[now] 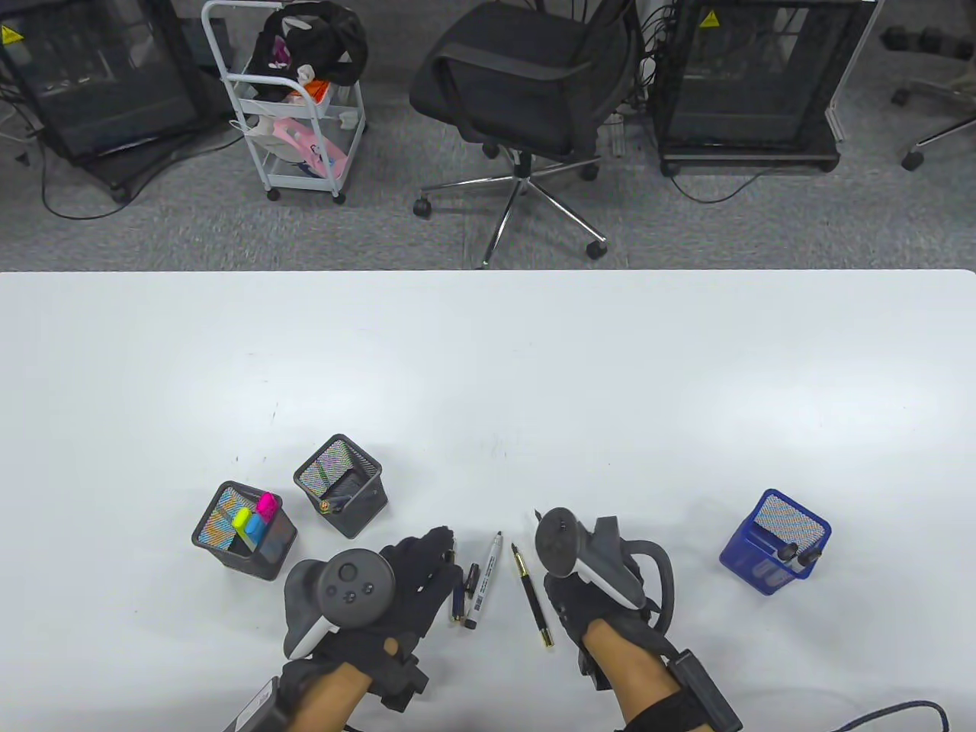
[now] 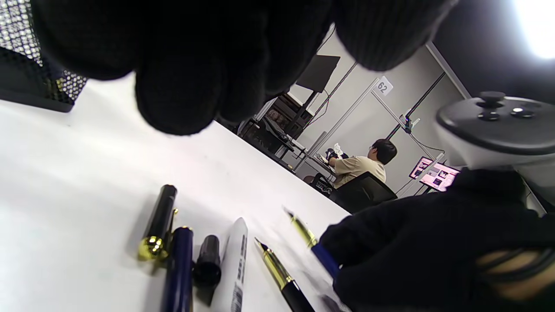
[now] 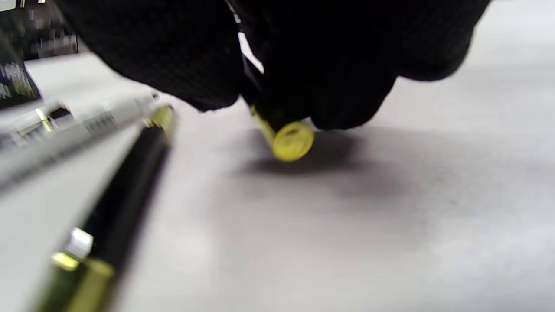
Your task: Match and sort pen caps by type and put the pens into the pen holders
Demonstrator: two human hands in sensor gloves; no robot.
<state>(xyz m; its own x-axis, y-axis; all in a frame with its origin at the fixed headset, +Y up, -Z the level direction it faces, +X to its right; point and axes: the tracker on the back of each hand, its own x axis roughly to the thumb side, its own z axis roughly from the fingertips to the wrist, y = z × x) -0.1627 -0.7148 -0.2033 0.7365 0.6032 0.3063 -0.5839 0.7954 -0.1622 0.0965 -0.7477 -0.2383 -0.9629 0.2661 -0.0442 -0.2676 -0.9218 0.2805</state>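
Two hands low on table: right hand [image 1: 587,587] pinches blue pen [image 2: 323,255]; left hand [image 1: 415,572] relaxed beside caps [image 1: 465,591].

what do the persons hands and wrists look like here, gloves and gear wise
Both the left hand and the right hand wear black knit sensor gloves. A dark grey, controller-shaped tracker with round buttons and a pale underside is strapped to each. Black boxes sit on the wrist straps, a dark cable trails from the right one, and the forearms are bare.

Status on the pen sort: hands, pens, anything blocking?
Right hand grips a blue pen. Left hand open above loose caps. White marker and black pen uncapped on table. Nothing blocking.
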